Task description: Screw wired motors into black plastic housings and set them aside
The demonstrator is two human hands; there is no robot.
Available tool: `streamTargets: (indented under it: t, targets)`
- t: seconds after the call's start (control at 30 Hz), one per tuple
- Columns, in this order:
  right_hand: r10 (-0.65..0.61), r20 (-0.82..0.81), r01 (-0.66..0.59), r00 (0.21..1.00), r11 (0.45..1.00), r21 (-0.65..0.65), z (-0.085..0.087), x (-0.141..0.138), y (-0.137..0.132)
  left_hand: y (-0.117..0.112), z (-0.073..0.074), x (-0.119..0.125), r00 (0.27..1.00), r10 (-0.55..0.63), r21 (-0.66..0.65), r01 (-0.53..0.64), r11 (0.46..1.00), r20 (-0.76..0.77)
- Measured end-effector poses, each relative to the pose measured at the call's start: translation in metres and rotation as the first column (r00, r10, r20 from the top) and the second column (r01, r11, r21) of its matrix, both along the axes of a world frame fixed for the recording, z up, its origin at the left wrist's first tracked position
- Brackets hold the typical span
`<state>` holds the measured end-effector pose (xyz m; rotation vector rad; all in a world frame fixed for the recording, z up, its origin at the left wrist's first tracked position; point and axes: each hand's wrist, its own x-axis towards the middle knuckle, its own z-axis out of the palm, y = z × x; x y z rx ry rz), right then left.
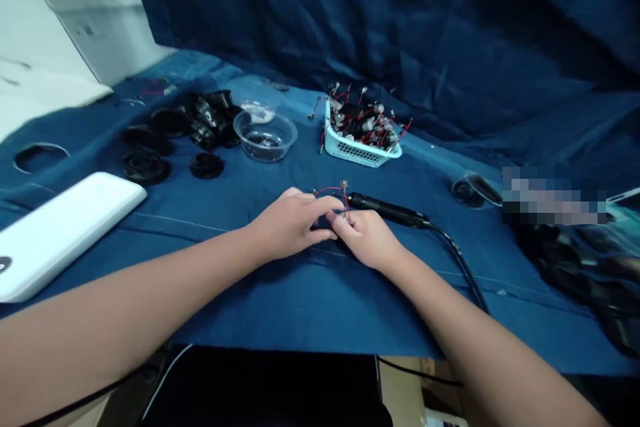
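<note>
My left hand (293,223) and my right hand (370,237) meet over the blue cloth at the middle of the table. Between their fingertips is a small part with thin red wires (327,189), mostly hidden by the fingers. A small metal tab (344,184) stands up on one wire. My right hand's thumb and fingers are closed on the part; my left index finger and thumb pinch at it from the other side. Just beyond my right hand lies a black corded handheld tool (390,209), its tip pointing left towards the wires.
A light blue basket (357,152) of red-wired parts stands at the back. Left of it are a clear plastic bowl (266,147) and several black round parts (206,165). A white power bank (75,227) lies at left. Black items (560,267) line the right side.
</note>
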<state>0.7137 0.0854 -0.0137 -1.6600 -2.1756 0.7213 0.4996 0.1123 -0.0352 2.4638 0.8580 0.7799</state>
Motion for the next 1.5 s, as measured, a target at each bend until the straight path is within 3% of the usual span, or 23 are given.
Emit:
streamTargets:
  t: [0.07,0.1,0.2,0.27,0.33,0.57,0.83,0.93,1.13,1.37,1.5]
  targets:
    - [-0.093,-0.208,0.081,0.974,0.995,-0.064,0.007,-0.005,0.005,0.0,0.006,-0.006,0.99,0.096,0.004,-0.097,0.995,0.105]
    - [-0.157,-0.372,0.114,0.915,0.984,-0.134,0.009,-0.008,0.006,0.0,0.01,-0.009,0.978,0.139,0.027,-0.145,0.989,0.159]
    - [-0.313,-0.765,0.027,0.562,0.932,-0.361,0.011,-0.02,0.005,0.0,0.017,-0.016,0.959,0.179,0.15,-0.214,0.965,0.218]
    - [-0.355,-0.833,-0.055,0.424,0.908,-0.415,0.009,-0.027,0.0,0.0,0.019,-0.017,0.971,0.157,0.21,-0.194,0.958,0.183]
    - [-0.38,-0.845,-0.088,0.376,0.893,-0.441,0.005,-0.031,-0.006,-0.002,0.019,-0.017,0.978,0.14,0.236,-0.175,0.956,0.158]
    - [-0.438,-0.849,-0.13,0.297,0.862,-0.49,0.003,-0.034,-0.02,-0.008,0.023,-0.015,0.983,0.093,0.31,-0.139,0.94,0.159]
    - [-0.404,-0.857,-0.092,0.321,0.887,-0.452,0.004,-0.037,-0.021,-0.009,0.026,-0.014,0.982,0.107,0.296,-0.149,0.944,0.153]
    - [-0.388,-0.867,-0.091,0.314,0.896,-0.434,0.0,-0.038,-0.02,-0.01,0.027,-0.012,0.977,0.122,0.23,-0.161,0.96,0.173]
    - [-0.423,-0.883,-0.158,0.204,0.876,-0.456,-0.005,-0.045,-0.018,-0.012,0.022,-0.011,0.936,0.213,-0.023,-0.215,0.976,0.28]
    - [-0.474,-0.865,-0.185,0.162,0.847,-0.498,-0.005,-0.048,-0.02,-0.006,0.016,-0.013,0.911,0.228,-0.14,-0.191,0.972,0.344]
    - [-0.477,-0.859,-0.182,0.186,0.842,-0.507,-0.004,-0.047,-0.021,-0.005,0.014,-0.015,0.927,0.157,-0.119,-0.123,0.985,0.341]
